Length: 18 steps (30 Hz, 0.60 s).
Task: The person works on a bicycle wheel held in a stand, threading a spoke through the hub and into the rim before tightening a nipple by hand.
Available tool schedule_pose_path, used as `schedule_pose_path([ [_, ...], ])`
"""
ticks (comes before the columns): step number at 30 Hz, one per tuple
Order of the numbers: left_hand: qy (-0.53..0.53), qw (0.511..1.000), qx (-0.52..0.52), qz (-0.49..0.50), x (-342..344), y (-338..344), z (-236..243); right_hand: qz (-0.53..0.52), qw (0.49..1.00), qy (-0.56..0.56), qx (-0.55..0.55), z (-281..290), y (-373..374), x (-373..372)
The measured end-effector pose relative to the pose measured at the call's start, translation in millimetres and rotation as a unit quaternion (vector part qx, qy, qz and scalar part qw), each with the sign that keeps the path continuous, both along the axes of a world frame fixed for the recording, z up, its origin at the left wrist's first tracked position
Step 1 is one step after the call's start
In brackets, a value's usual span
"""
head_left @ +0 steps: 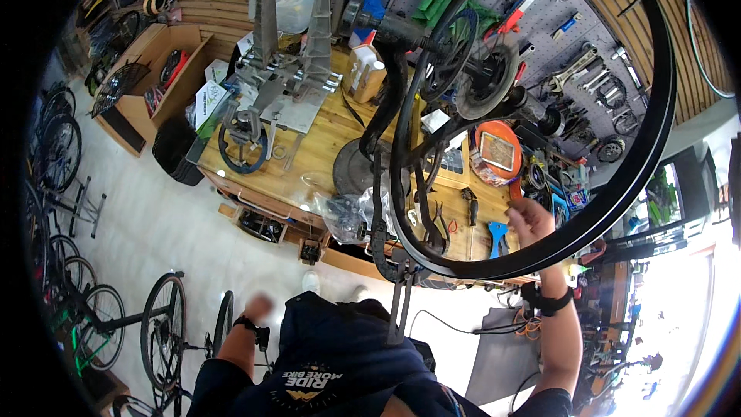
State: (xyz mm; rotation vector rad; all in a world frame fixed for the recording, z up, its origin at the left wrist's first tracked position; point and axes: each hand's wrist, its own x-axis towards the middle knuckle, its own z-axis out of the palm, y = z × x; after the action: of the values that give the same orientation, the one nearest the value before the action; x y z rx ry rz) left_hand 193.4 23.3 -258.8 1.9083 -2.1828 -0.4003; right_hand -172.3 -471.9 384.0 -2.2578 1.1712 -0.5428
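Observation:
A large black bicycle wheel (656, 123) stands in a black wheel stand (395, 96) fixed over the wooden workbench; its spokes do not show clearly. My right hand (532, 220) reaches over the bench at the wheel's lower right, thumb and fingers loosely curved and apart, with nothing visible between them. Closest to it lies a blue tool (497, 238), with a black-handled screwdriver (470, 205) and pliers (441, 220) farther left. Low at my left side hangs my left hand (260, 306), away from the bench, its fingers smeared.
An orange round tray (495, 153) and a clear plastic bag (340, 216) are on the bench. A grey metal truing jig (289, 85) stands at its left. Open drawers (262, 224) project from the bench front. Bicycles (164, 332) stand at left; a cable (478, 331) crosses below the bench.

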Motion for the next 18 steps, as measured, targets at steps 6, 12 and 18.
schedule_pose_path([
  [6, -0.005, 0.999, -0.003, -0.032, 13, -16, 8, 0.055, 0.985, -0.025, -0.161, 73, -17, 52],
  [12, -0.048, 0.998, 0.048, -0.013, 14, -3, 16, 0.076, 0.909, 0.022, -0.409, 87, -67, 110],
  [18, -0.008, 0.999, -0.026, 0.035, -17, 19, 17, 0.063, 0.907, -0.018, -0.417, 74, -93, 124],
])
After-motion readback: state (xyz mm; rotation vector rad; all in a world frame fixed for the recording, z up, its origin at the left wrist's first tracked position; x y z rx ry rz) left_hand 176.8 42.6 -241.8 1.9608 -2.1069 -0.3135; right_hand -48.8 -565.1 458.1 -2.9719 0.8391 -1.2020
